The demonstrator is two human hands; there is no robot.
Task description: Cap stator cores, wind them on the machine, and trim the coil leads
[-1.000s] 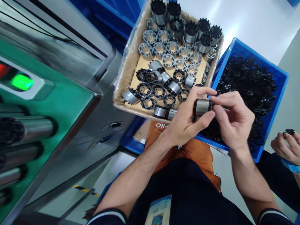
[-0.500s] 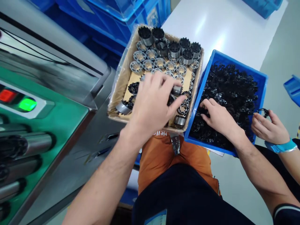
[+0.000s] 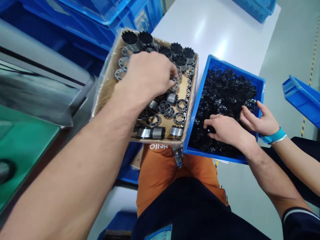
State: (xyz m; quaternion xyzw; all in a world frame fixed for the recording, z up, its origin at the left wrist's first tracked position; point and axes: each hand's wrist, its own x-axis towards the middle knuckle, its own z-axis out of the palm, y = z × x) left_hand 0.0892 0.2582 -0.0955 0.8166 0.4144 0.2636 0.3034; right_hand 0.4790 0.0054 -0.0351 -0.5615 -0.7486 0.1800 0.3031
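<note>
View: head camera, one view only.
Your left hand [image 3: 150, 73]: back of hand up, over the cardboard box [image 3: 107, 87]; fingers bent down, thumb and a fingertip beside the upright metal cores; can't tell if it's pinching one, palm side hidden.
Your right hand [image 3: 222, 130]: down in the blue bin [image 3: 197, 104], fingers and thumb curled, a little apart, among the black rings [image 3: 232, 83]; can't tell if one is gripped, dark on dark.
Metal cores: in the box; bare ones upright at upper left [image 3: 123, 62], black-ended ones standing along the far edge [image 3: 130, 41], some lying on their sides by the near wall [image 3: 143, 132].
Box: plastic-lined, bare cardboard floor between cores at right.
Black rings: loose heap, fills most of the bin.
Bin: just right of the box, on the white table [image 3: 190, 26].
Co-worker's hand [image 3: 261, 118]: over the bin's right side, beside yours, pinching a black ring [image 3: 250, 104]; teal wristband [image 3: 272, 136].
Left edge: green machine surface [image 3: 30, 140]; stacked blue crates [image 3: 100, 20] above.
Far right: another blue bin [image 3: 302, 100], well apart.
Your lap: orange cloth [image 3: 155, 180], "Hello" print.
</note>
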